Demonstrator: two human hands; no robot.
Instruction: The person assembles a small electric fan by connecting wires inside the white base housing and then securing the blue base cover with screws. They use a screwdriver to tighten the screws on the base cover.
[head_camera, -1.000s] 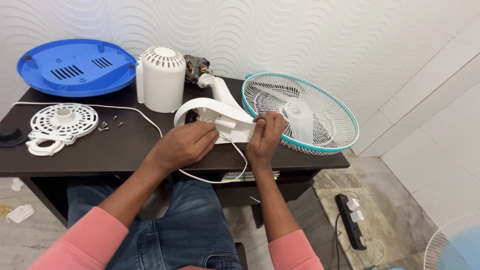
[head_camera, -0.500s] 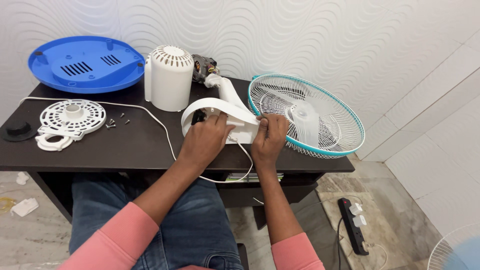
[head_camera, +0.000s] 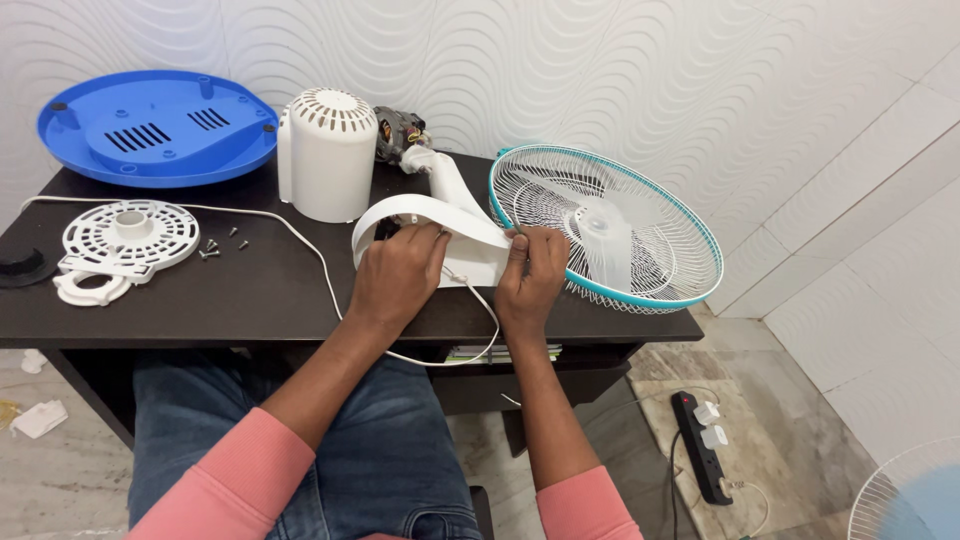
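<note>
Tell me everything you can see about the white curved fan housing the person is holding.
The white curved fan housing looks like smooth plastic, a band arching over an open underside. It rests on the dark table, beside the teal-rimmed fan grille. A white neck joins it to the motor behind. The left hand covers its front, the right hand grips its right end. A white cord hangs from it.

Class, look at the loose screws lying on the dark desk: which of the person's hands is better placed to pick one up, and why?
Left. The left hand rests on the white fan housing, on the side nearer the screws. The right hand is farther, beside the fan grille.
</note>
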